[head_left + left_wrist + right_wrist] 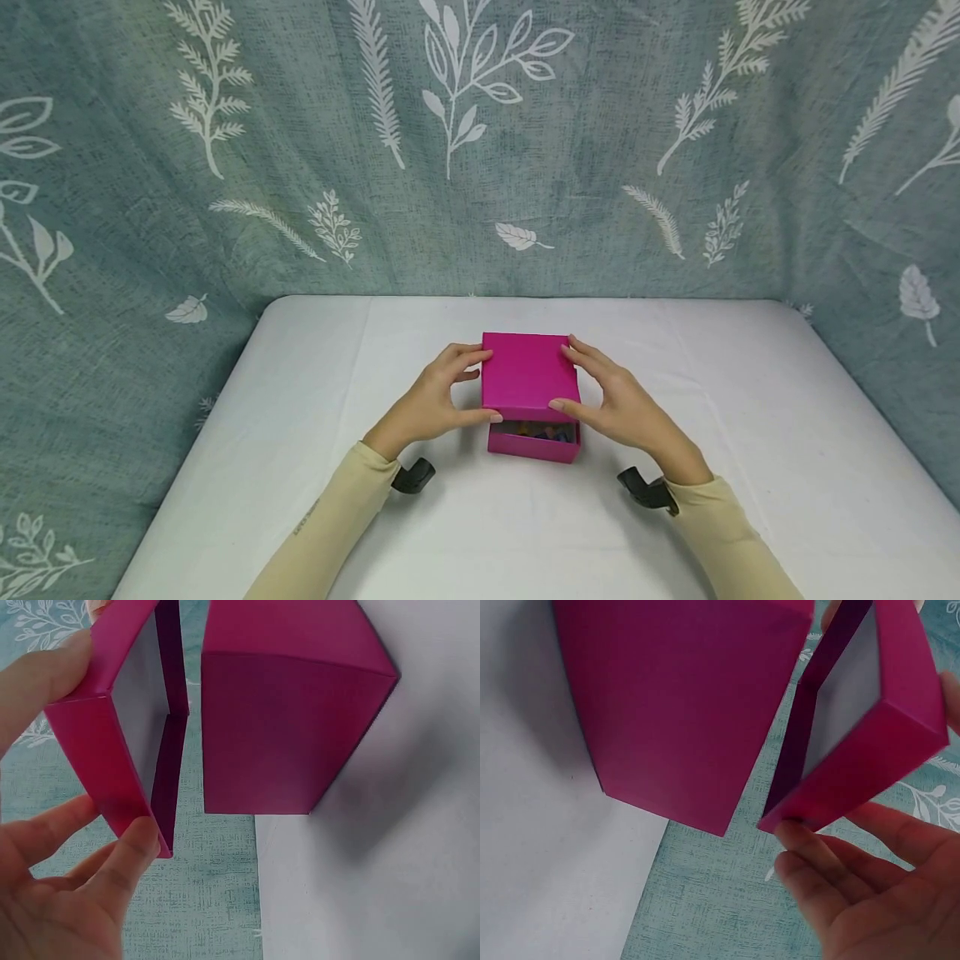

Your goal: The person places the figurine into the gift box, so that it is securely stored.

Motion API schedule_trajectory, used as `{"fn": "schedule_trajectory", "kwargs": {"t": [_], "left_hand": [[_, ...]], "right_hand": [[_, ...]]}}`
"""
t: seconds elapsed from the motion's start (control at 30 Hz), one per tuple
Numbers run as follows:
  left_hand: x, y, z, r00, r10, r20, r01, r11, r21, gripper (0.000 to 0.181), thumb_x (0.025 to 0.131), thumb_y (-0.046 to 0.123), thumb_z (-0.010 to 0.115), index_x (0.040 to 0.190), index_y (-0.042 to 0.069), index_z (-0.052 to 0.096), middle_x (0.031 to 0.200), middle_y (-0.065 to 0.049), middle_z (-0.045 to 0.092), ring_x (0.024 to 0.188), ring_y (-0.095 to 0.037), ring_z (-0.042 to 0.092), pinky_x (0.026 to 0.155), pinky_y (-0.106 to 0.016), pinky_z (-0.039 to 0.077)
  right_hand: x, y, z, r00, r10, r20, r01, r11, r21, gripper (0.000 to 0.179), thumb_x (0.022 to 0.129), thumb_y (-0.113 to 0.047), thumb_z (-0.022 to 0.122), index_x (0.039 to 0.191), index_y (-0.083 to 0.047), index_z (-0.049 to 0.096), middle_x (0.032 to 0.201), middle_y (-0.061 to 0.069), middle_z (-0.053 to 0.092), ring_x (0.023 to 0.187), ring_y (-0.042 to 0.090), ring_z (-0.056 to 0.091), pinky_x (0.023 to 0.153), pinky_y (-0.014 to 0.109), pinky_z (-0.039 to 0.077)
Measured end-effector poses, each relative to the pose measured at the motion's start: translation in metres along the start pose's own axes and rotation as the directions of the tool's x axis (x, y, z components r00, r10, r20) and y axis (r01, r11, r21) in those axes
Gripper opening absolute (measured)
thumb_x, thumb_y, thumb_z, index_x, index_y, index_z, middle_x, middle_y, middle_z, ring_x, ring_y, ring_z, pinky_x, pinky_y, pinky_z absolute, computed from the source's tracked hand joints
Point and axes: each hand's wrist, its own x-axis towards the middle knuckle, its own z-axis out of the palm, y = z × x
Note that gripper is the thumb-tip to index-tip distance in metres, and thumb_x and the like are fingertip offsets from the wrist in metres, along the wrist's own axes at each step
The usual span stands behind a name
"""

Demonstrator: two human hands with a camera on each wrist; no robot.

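A magenta box lid (528, 371) is held between both hands over an open magenta box (531, 447) on the white table. My left hand (429, 402) grips the lid's left side, with the thumb at its near corner and fingertips toward the far one. On the opposite side, my right hand (628, 410) grips it the same way. Through the gap at the front, small multicoloured items (546, 432) show inside the box, too small to make out. Both wrist views show the lid (101, 769) tilted, its pale inside facing the box (675, 712), with a gap between them.
A white cloth (420, 550) covers the table, which has rounded far corners. Behind and beside it hangs a teal curtain (570, 225) with white leaf prints. Each wrist carries a black camera mount (414, 477) below the hand.
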Motion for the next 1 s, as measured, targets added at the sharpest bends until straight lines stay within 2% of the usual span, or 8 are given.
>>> {"fn": "schedule_trajectory", "kwargs": {"t": [0.27,0.47,0.7,0.83,1.0], "left_hand": [[-0.002,0.001,0.006,0.993,-0.095,0.066,0.090,0.993,0.072,0.085,0.078,0.027,0.084,0.147,0.003,0.041,0.143,-0.010,0.039,0.123,-0.026,0.058,0.105,-0.038,0.047],[-0.003,0.003,0.008,0.984,-0.149,0.097,0.134,0.981,0.141,0.091,0.076,0.032,0.085,0.150,0.006,0.039,0.145,-0.009,0.036,0.123,-0.027,0.058,0.105,-0.040,0.047],[-0.003,0.009,0.008,0.971,-0.195,0.140,0.168,0.968,0.184,0.095,0.074,0.036,0.086,0.151,0.009,0.038,0.145,-0.008,0.035,0.126,-0.031,0.054,0.103,-0.042,0.047],[-0.004,0.016,0.008,0.960,-0.227,0.163,0.186,0.955,0.233,0.097,0.074,0.038,0.086,0.152,0.009,0.036,0.147,-0.008,0.034,0.128,-0.028,0.052,0.103,-0.039,0.048],[-0.004,0.022,0.011,0.954,-0.246,0.170,0.189,0.937,0.295,0.096,0.075,0.038,0.085,0.152,0.009,0.036,0.148,-0.008,0.033,0.127,-0.025,0.050,0.102,-0.038,0.048]], "right_hand": [[-0.001,-0.002,0.002,0.997,0.027,0.074,-0.022,0.998,-0.066,0.082,0.082,-0.036,0.079,0.146,0.001,0.043,0.157,0.019,0.030,0.143,0.040,0.032,0.106,0.057,0.040],[-0.001,-0.004,0.002,0.994,0.027,0.102,-0.016,0.994,-0.112,0.083,0.081,-0.036,0.080,0.145,0.003,0.044,0.157,0.021,0.030,0.141,0.042,0.034,0.105,0.056,0.042],[-0.004,-0.008,-0.001,0.989,0.071,0.128,-0.054,0.989,-0.135,0.086,0.080,-0.041,0.080,0.145,0.003,0.044,0.157,0.023,0.029,0.140,0.044,0.035,0.105,0.058,0.041],[-0.006,-0.014,-0.002,0.984,0.093,0.150,-0.069,0.985,-0.158,0.087,0.080,-0.041,0.080,0.144,0.004,0.043,0.157,0.024,0.028,0.140,0.045,0.035,0.104,0.057,0.041],[-0.008,-0.019,-0.004,0.982,0.103,0.161,-0.074,0.982,-0.176,0.086,0.080,-0.038,0.080,0.144,0.006,0.043,0.157,0.026,0.026,0.140,0.045,0.035,0.105,0.056,0.042]]}}
